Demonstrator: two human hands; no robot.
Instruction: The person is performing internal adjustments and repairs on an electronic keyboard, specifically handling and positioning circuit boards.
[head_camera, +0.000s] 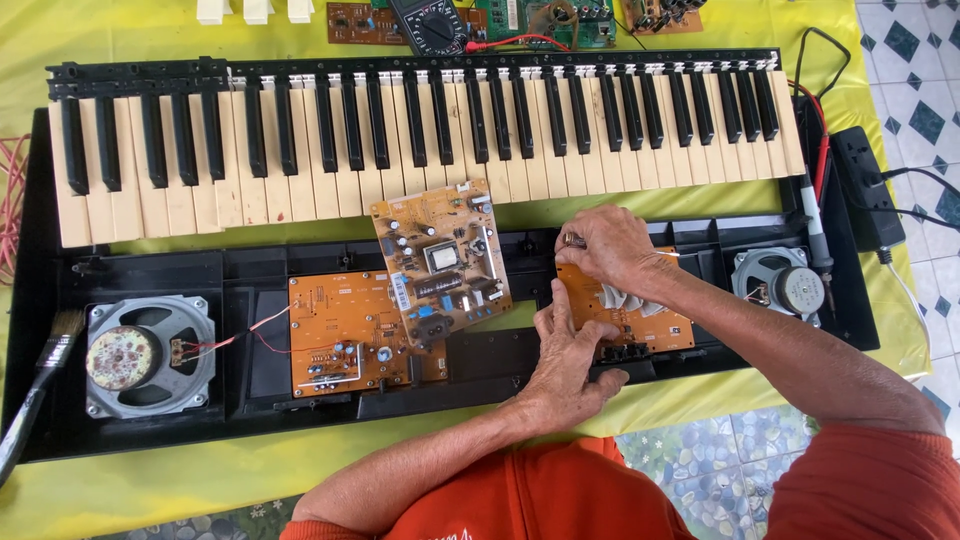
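We are working on the small orange circuit board (625, 305) in the black plastic keyboard chassis (150, 270). Our left hand (565, 360) lies flat, fingers open, steadying it; our right hand (610, 250) pinches a small metal part (572, 240). Next comes careful, fine positioning.

Two circuit boards (400, 300) lie in the keyboard case (150, 270), between speakers (150, 355), before the keys (420, 130).

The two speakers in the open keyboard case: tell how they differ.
The left speaker looks larger than the right speaker. The left speaker's centre cap is mottled and stained; the right speaker's is plain grey. Thin wires run in plain view from the left speaker to an orange board; none is clear at the right. Both are round and sit in the black case.
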